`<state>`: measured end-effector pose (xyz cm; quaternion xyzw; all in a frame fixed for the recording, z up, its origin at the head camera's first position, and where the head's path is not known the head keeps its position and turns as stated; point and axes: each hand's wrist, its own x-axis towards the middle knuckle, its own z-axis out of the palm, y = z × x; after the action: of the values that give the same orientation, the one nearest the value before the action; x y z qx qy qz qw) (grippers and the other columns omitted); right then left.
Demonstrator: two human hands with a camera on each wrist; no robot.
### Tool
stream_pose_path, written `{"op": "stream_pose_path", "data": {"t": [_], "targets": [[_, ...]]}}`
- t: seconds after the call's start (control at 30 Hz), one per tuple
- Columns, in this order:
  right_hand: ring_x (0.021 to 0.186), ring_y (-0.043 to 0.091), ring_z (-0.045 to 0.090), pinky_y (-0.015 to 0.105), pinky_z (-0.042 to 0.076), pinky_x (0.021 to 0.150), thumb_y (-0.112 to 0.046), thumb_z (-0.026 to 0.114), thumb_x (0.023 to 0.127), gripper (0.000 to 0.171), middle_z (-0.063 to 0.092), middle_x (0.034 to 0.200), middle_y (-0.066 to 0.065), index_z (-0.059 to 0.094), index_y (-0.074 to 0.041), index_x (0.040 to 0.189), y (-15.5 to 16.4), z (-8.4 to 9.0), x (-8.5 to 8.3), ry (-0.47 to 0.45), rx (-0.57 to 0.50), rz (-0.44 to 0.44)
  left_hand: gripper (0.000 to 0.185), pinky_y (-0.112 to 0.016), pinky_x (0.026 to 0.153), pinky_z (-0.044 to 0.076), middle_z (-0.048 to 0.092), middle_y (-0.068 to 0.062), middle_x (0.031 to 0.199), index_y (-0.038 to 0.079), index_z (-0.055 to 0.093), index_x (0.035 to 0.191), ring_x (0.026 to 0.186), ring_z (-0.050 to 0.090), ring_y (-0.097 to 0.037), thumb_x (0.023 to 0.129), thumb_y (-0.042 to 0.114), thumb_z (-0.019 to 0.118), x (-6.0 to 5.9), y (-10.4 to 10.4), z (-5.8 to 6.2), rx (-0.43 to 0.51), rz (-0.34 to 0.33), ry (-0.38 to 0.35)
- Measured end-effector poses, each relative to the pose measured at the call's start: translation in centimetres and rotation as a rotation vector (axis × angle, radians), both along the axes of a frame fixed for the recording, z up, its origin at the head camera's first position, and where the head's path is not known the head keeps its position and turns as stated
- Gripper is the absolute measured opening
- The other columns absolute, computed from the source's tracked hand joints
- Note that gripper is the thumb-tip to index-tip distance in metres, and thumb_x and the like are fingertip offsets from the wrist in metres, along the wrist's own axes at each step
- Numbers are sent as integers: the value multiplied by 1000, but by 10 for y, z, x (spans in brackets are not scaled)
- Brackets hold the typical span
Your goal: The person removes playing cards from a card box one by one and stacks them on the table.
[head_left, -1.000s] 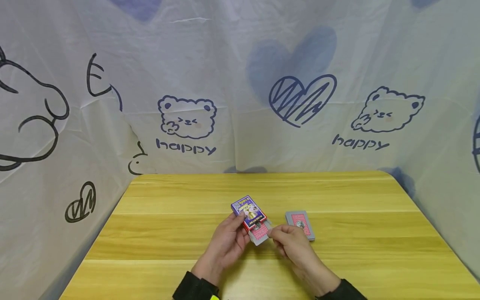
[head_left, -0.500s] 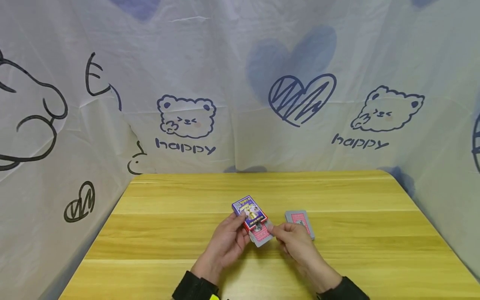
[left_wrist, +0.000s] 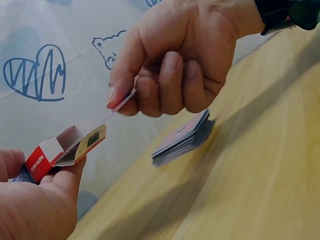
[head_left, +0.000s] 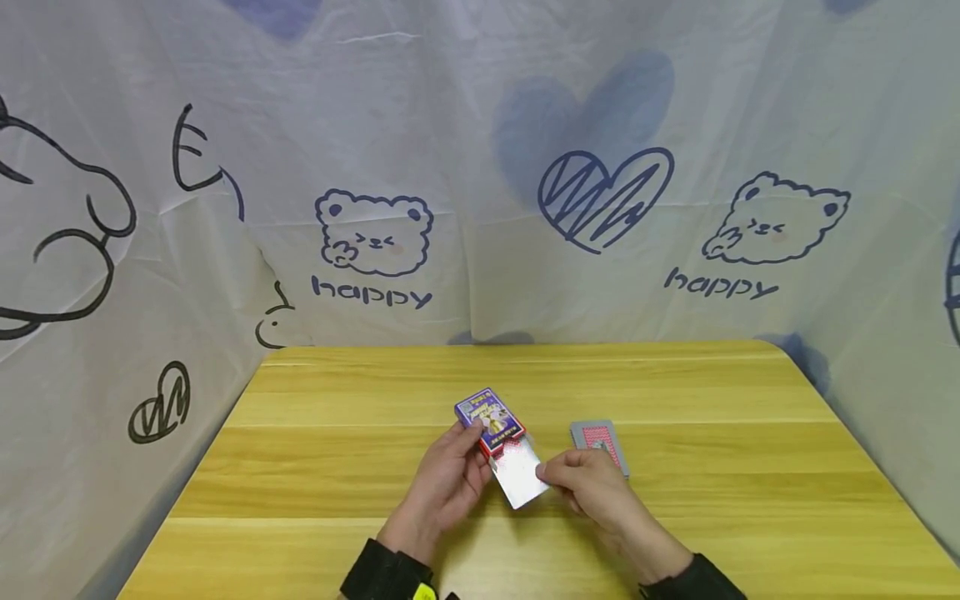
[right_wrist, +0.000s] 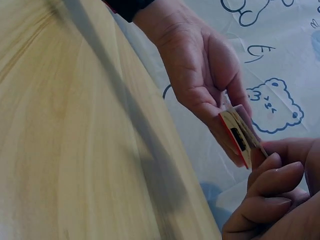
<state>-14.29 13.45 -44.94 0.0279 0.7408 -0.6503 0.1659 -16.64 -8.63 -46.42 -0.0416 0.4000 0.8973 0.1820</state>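
My left hand [head_left: 447,479] grips a purple and red playing-card box [head_left: 491,419], thumb on its printed front. The box tilts with its mouth toward my right hand [head_left: 591,485]. Between right thumb and forefinger I pinch a playing card [head_left: 517,478], which sticks partly out of the box and shines white with glare. Edge-on in the left wrist view, the card [left_wrist: 121,103] looks like one thin sheet. An unfolded flap [left_wrist: 91,144] shows at the box mouth. Just behind my right hand, a stack of playing cards [head_left: 597,440] lies red-patterned back up on the table.
The wood-grain table [head_left: 337,467] has a rounded far edge. White cloth [head_left: 480,275] with bear and heart drawings hangs behind it and along both sides. A black band [left_wrist: 280,15] circles the right wrist.
The card at the box mouth has slid farther out toward me, its patterned back giving way to white glare. My left hand and the box have shifted slightly left.
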Motion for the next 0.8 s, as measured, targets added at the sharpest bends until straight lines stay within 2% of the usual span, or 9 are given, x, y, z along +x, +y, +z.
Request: {"op": "stream_pose_path", "data": {"t": [0.2,0.37,0.5,0.67,0.8], "targets": [[47,5,31,17,26,43,-17,71,98,23,48,58,-8,75,5,96,11,2,-1,28,-8,105,51,-32,106,57,74,-10,123,-3,30,159,115,73,-16,115,20,43,-5,-4,0,4,78,-17],[47,3,33,16,28,43,-16,68,101,22,57,65,-5,74,4,94,26,12,-6,30,-23,121,51,-29,101,59,75,-8,122,-3,31,158,111,74,-14,116,22,42,-6,-9,2,8,124,-25],[47,4,34,17,29,44,-17,67,102,23,56,65,-3,71,-1,85,42,17,-12,27,2,60,49,-29,100,60,75,-8,121,-4,31,157,111,74,-14,116,22,41,-8,-10,2,17,137,-33],[49,9,37,22,33,47,-18,67,103,28,53,62,-2,71,3,85,62,17,-22,107,179,-59,50,-29,100,60,75,-7,121,-4,32,156,111,74,-13,116,24,41,-8,-11,2,14,124,-39],[50,11,36,25,34,48,-17,65,105,30,50,60,-1,69,5,85,79,15,-29,138,279,-89,50,-28,99,60,75,-7,121,-3,32,156,110,74,-13,116,25,41,-7,-10,3,4,117,-39]]}}
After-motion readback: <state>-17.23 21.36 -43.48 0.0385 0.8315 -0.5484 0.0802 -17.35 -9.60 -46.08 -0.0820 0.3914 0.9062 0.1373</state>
